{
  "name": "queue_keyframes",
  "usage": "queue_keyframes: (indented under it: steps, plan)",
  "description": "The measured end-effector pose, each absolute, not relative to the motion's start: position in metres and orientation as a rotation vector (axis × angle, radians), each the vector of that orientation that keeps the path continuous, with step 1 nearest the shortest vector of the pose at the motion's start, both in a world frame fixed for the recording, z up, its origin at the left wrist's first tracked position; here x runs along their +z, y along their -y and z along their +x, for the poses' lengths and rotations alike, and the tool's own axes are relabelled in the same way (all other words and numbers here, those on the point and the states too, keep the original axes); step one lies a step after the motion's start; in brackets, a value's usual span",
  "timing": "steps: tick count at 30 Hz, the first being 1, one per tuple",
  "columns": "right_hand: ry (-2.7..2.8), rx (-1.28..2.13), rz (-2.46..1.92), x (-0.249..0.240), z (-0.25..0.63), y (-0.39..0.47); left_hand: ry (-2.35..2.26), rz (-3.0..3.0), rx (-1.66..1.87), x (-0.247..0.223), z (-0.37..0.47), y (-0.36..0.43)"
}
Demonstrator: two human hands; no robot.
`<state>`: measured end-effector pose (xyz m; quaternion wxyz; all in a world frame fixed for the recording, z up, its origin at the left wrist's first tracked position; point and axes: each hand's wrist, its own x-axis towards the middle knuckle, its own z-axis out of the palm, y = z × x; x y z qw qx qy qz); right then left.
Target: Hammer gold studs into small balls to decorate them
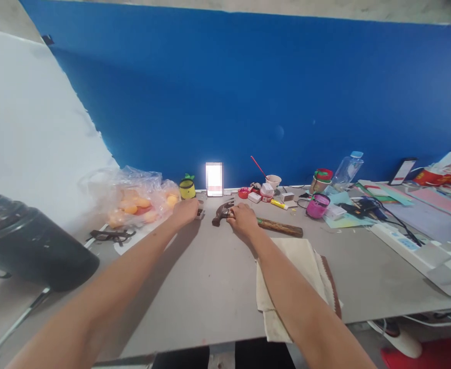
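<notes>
A claw hammer (283, 227) with a worn wooden handle lies across the grey table, its dark metal head toward the left. My right hand (244, 217) is closed around it just behind the head. Further left, my left hand (187, 211) is closed at a small dark and silvery object (200, 211), too small to name and partly hidden by the fingers. Under my right forearm lies a folded cream cloth (290, 256) with a brown edge. A phone (214, 179) with a bright screen stands upright against the blue wall, beyond my hands.
On the left are a large dark bottle (37, 246), glasses (112, 235) and a plastic bag (141, 179) of orange fruit. Several small boxes and a paper cup (273, 181) stand along the wall. To the right are a plastic bottle (348, 169), papers and a power strip (410, 251).
</notes>
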<state>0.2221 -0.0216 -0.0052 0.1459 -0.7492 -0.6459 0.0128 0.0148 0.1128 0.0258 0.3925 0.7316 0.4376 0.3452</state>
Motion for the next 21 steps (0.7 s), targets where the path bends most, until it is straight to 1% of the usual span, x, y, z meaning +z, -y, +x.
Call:
queue_keyframes:
  steps: [4, 9, 13, 21]
  plan:
    - [1.858, 0.032, -2.151, -0.007, 0.222, 0.018, -1.415, 2.237, 0.431, 0.030, 0.019, -0.110]
    - [1.821, 0.084, -2.161, -0.006, 0.221, 0.017, -1.514, 2.499, 0.148, 0.042, 0.022, -0.102]
    - [1.820, 0.084, -2.144, -0.004, 0.220, 0.018, -1.510, 2.617, 0.109, 0.046, 0.022, -0.097]
    - [1.820, 0.103, -2.142, -0.005, 0.221, 0.018, -1.527, 2.586, 0.267, 0.050, 0.021, -0.102]
